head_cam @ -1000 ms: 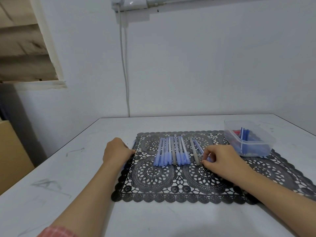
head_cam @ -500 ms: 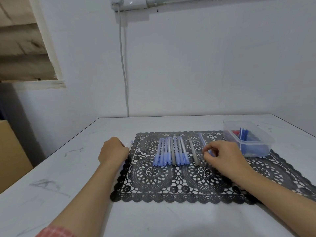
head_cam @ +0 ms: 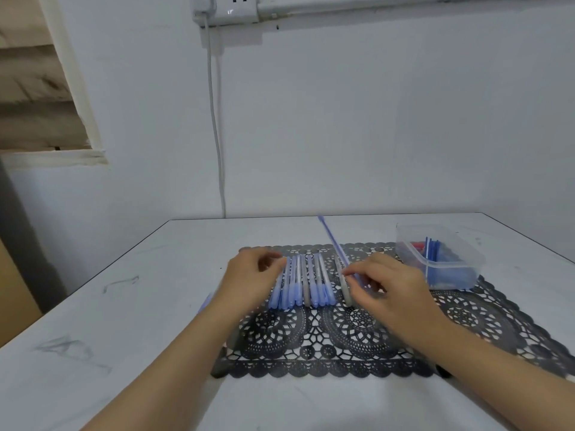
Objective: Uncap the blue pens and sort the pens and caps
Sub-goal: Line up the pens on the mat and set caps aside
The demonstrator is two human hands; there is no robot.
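Observation:
Several capped blue pens (head_cam: 292, 283), with a grey pen (head_cam: 306, 284) among them, lie side by side on a black lace mat (head_cam: 342, 346). Another grey pen (head_cam: 346, 290) lies just right of that row. My right hand (head_cam: 395, 290) pinches the near end of a thin blue pen (head_cam: 334, 241), which slants up and away over the mat. My left hand (head_cam: 249, 276) hovers at the row's left end with loosely curled fingers, and I see nothing in it. A blue piece (head_cam: 206, 301) lies on the table by my left wrist.
A clear plastic tub (head_cam: 448, 275) holding blue and red pieces stands on the mat's far right corner. The white table (head_cam: 124, 321) meets a wall behind, where a cable (head_cam: 217, 135) hangs from a socket. A brown box edge shows at the far left.
My right hand has lifted the blue pen so it points up and away. My left hand moved right from the mat's left edge to the pen row, leaving a blue piece behind.

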